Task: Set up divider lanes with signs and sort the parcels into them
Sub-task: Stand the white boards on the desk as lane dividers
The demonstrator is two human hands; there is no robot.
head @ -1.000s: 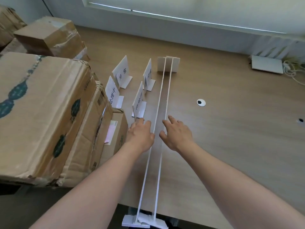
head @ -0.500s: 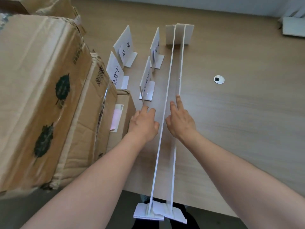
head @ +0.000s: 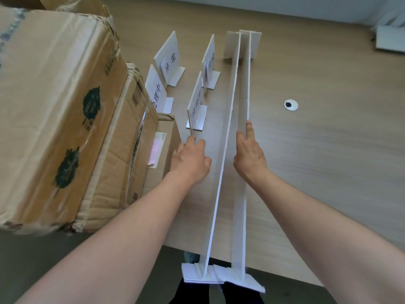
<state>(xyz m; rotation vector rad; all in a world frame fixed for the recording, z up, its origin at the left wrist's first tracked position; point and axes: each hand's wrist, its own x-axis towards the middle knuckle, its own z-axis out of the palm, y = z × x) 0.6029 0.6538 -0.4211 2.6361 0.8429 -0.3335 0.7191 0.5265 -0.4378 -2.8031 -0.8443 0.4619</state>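
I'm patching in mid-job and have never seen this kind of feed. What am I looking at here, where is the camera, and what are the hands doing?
There is no machine here: a person works with bare hands, and the single picture comes from a wide-angle camera on their head, looking forward and down.

On the wooden table stand two long white dividers, upright and close together, running away from the person. Their near feet overhang the table edge.

The right hand lies with straight fingers against the right divider. The left hand is just left of the left divider, fingers loosely curled; whether it touches anything I cannot tell.

Further left stand four small white signs with printed characters. Cardboard parcels are stacked at the left. A round grommet sits in the tabletop.
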